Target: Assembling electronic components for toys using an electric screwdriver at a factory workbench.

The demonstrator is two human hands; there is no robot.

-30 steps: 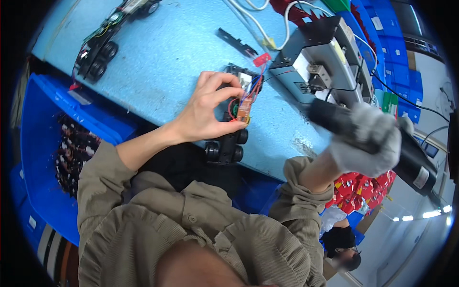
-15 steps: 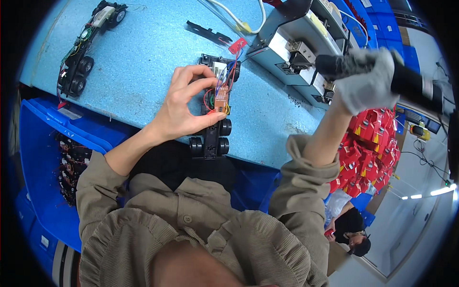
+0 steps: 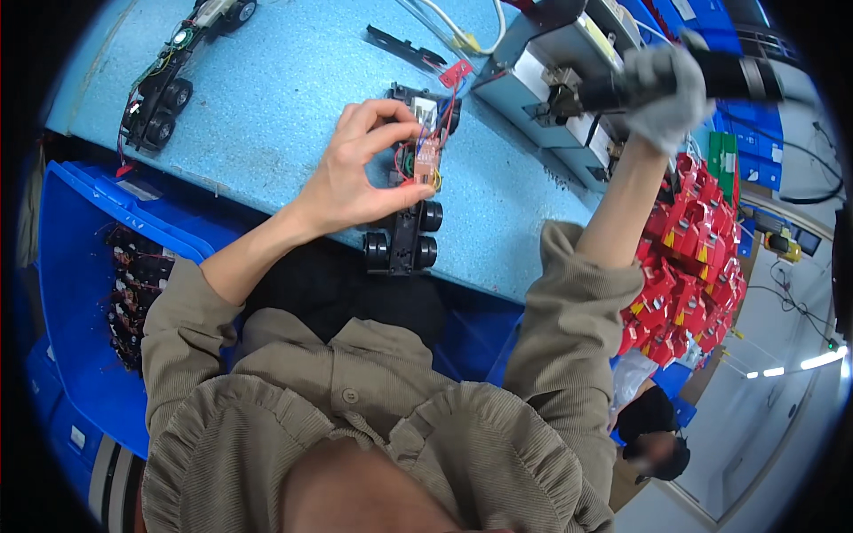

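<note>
My left hand point(image 3: 351, 173) pinches a small brown circuit board point(image 3: 427, 162) by its ends, between thumb and fingers. Red, blue and yellow wires run from the board, which is held over a black toy truck chassis point(image 3: 404, 238) at the table's near edge. A small red board point(image 3: 456, 73) lies at the wires' far end. At the right, my right hand point(image 3: 668, 98), in a grey glove, is wrapped round a black powered screwdriver point(image 3: 734, 75). The driver's front end points left, at the metal fittings of a grey box-shaped machine point(image 3: 524, 69); whether it touches them is unclear.
A second wired chassis point(image 3: 156, 99) lies at the far left, and a black plastic strip point(image 3: 404, 46) beyond my left hand. A blue bin point(image 3: 75, 293) holds several dark wired parts. Red toy shells point(image 3: 689, 258) are heaped at the right. Another person point(image 3: 653, 431) is behind them.
My right hand has carried the screwdriver up and left, bringing its front end to the machine's fittings. My left hand still pinches the circuit board over the chassis. The whole view has shifted slightly.
</note>
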